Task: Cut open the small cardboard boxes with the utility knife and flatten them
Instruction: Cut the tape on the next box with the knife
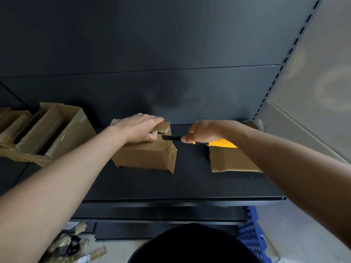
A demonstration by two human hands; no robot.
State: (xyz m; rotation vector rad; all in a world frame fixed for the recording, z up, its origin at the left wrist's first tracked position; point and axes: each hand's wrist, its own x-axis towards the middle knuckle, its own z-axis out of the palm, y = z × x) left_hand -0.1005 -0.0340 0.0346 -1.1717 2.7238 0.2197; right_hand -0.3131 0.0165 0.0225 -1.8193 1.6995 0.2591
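Shelf (171,185) open at 6 o'clock, left hand (140,128) gripping taped box (146,156), right hand (205,131) clasping utility knife (224,143) at 3 o'clock

One box (146,156) mid-shelf; one flattened box (235,162); one knife (223,143)

Your only view comes from the wide-angle camera on your head. It faces forward and tilts steeply down onto the dark metal shelf (171,186), whose flat dark back panel (152,44) fills the upper half. Your forearms enter from the two lower corners. Your left hand (139,128) and right hand (205,130) meet at mid-frame, arms stretched out from the lens, at the small brown cardboard box (146,154) and yellow-handled utility knife (222,143). At right the slotted grey upright (284,59) slants across the frame. The bottom edge takes in pale floor (121,249).
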